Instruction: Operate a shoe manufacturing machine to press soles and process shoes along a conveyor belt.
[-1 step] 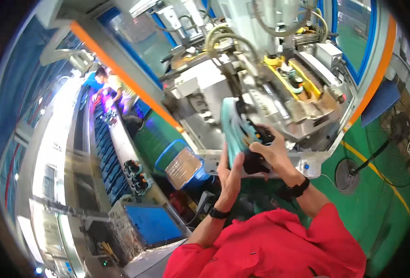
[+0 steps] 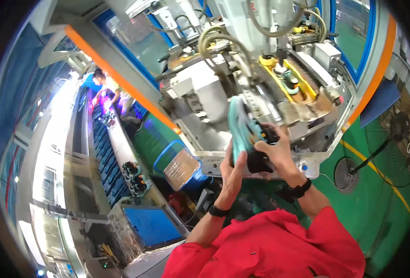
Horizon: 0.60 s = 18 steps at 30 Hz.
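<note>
Between my two hands is a shoe [image 2: 243, 132], pale teal and white along one side and black toward the heel, with small orange marks. It is tilted, its teal end pointing up toward the machine, and slightly blurred by motion. My left hand [image 2: 233, 173] supports its lower left side, thumb against the teal part. My right hand [image 2: 281, 150] is closed round the black part from the right, with the thumb pressed on top. Beyond it, another teal and black shoe [image 2: 290, 82] sits in a yellow fixture [image 2: 309, 86] of the machine.
The machine [image 2: 205, 85] stands ahead, framed by orange-edged posts [image 2: 121, 78]. At left runs a conveyor [image 2: 104, 162] with dark blue pieces; several shoes [image 2: 134, 178] lie on its ledge. A blue basket [image 2: 176, 164] holds cardboard. A co-worker [image 2: 110, 90] stands farther off; a fan [image 2: 348, 173] is at right.
The shoe and both hands have shifted slightly to the right, and the shoe has turned a little. Both hands keep their hold.
</note>
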{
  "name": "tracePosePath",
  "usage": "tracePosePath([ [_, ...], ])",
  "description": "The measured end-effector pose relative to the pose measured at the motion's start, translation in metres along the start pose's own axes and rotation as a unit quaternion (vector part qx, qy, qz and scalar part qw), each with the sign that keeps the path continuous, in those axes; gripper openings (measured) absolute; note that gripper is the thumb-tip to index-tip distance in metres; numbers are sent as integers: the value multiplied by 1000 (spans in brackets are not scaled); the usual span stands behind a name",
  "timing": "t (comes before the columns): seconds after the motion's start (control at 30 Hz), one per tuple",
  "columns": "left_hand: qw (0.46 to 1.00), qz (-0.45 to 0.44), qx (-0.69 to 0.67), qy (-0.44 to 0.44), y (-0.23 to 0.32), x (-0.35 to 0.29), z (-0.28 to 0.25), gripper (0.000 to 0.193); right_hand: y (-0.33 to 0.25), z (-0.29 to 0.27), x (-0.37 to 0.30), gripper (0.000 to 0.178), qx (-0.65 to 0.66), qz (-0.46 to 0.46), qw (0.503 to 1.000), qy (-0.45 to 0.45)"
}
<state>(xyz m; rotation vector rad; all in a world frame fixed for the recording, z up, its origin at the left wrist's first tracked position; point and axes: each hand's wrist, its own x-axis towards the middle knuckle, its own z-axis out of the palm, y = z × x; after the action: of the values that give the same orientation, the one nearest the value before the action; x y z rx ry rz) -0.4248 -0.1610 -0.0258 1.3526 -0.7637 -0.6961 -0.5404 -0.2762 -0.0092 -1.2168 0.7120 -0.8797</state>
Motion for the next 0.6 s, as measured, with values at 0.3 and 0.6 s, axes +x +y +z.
tracePosePath([
  [0.3,989,-78,89,-92,-80,225,133,68,-10,-161,50,51,-131,-98,955,247],
  [0.6,915,-140,379,14,-173,374,168,86,-43,-177,65,48,-239,-85,899,358],
])
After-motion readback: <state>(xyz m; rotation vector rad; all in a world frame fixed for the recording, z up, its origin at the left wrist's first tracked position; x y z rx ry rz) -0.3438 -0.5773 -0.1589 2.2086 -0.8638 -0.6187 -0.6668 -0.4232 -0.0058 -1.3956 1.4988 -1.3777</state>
